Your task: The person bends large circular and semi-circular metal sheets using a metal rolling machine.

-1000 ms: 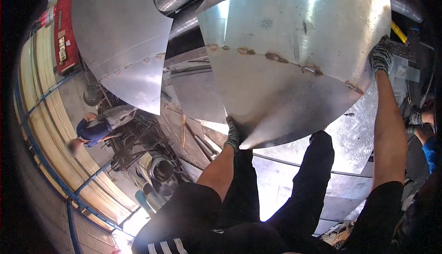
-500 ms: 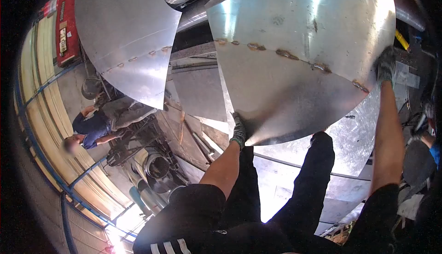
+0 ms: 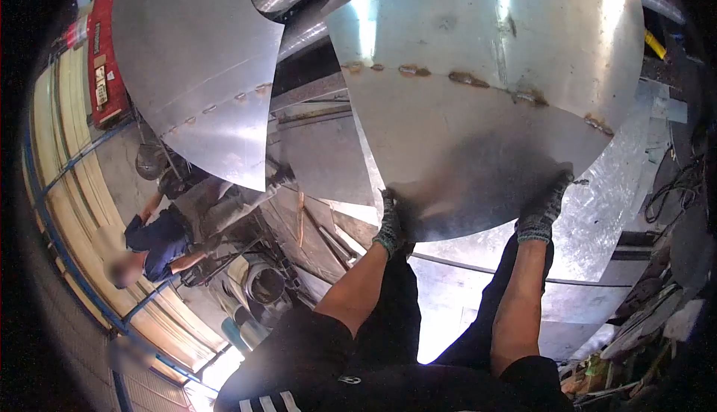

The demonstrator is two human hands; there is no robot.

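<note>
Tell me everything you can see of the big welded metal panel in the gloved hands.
The sheet-metal panel is a large, shiny grey, fan-shaped piece, gently curved, joined from two sheets along a line of rusty tack welds. It is held up before the person, narrowing downward. The gloved left hand grips its lower tip; the gloved right hand grips its curved lower edge.

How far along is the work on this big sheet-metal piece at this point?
Done: spaced tack welds join the sheet-metal piece along its seam. In hand: left hand and right hand, gloved, grip its lower edge. Left: gaps between tacks look unwelded; the piece is not set down.
</note>
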